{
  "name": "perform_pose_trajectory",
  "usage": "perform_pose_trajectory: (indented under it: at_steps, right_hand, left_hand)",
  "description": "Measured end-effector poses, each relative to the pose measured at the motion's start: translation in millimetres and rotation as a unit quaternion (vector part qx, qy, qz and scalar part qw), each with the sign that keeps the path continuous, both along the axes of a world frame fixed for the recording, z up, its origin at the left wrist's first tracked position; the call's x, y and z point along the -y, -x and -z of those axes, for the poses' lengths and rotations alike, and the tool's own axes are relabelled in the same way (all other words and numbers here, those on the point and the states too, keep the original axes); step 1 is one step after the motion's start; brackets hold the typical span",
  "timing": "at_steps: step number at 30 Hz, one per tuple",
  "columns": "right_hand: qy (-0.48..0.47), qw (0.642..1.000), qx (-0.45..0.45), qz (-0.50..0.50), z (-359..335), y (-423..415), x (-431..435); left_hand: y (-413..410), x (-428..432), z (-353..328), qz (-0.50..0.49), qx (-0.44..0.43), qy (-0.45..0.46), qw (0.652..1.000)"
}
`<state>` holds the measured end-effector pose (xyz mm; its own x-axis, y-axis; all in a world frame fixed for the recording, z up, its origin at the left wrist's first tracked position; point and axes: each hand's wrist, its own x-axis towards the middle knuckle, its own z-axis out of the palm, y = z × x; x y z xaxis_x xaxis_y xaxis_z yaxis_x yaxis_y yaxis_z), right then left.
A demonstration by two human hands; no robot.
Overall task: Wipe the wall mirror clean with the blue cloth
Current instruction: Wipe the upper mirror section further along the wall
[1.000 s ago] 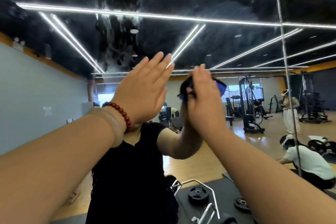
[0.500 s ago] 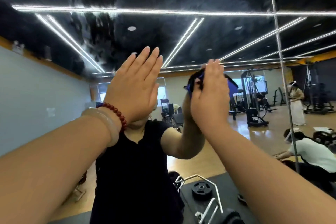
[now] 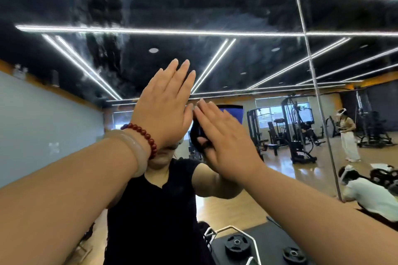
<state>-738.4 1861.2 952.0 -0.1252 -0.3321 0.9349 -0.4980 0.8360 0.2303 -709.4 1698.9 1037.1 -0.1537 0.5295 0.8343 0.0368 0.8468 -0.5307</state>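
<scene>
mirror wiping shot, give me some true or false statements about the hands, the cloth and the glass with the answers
1. The right hand presses the blue cloth flat against the mirror. True.
2. The left hand holds the cloth. False: it is open and flat, with no cloth under it.
3. A red bead bracelet sits on the left wrist. True.
4. The mirror is spotless above the hands. False: cloudy smears show on the upper left.
5. The mirror is one unbroken sheet. False: a vertical seam runs down its right side.
</scene>
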Motion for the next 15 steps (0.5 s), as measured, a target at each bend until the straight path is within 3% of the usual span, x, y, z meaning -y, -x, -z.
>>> perform_pose_trajectory:
  at_steps: [2, 4, 7, 9, 11, 13, 15]
  right_hand:
    - [-0.001, 1.000, 0.000, 0.006, -13.2, 4.0, -18.3]
    - [0.154, 0.988, 0.028, 0.005, -38.1, 7.4, -38.0]
    - [0.355, 0.933, 0.055, 0.027, -62.4, 7.0, -49.7]
    - [0.322, 0.945, 0.051, 0.031, -52.5, 4.1, -31.4]
    - [0.165, 0.986, 0.019, 0.002, -31.2, 0.9, -13.3]
    - [0.024, 1.000, -0.002, 0.000, -28.2, 0.1, -21.9]
    - [0.057, 0.998, -0.010, 0.008, -56.1, 9.6, -51.5]
  left_hand:
    - [6.0, 0.5, 5.1, -0.013, -0.003, -0.009, 1.000]
    - [9.0, 0.5, 8.2, -0.030, -0.009, -0.012, 0.999]
    - [9.1, -0.4, 8.5, -0.031, -0.011, -0.021, 0.999]
    - [8.2, -1.5, 7.5, -0.015, -0.007, -0.023, 1.000]
    - [6.9, -2.7, 5.9, 0.009, -0.006, -0.024, 1.000]
    - [4.1, -5.7, 0.8, 0.026, -0.004, -0.026, 0.999]
    - [1.6, -10.4, -10.0, 0.025, -0.007, -0.030, 0.999]
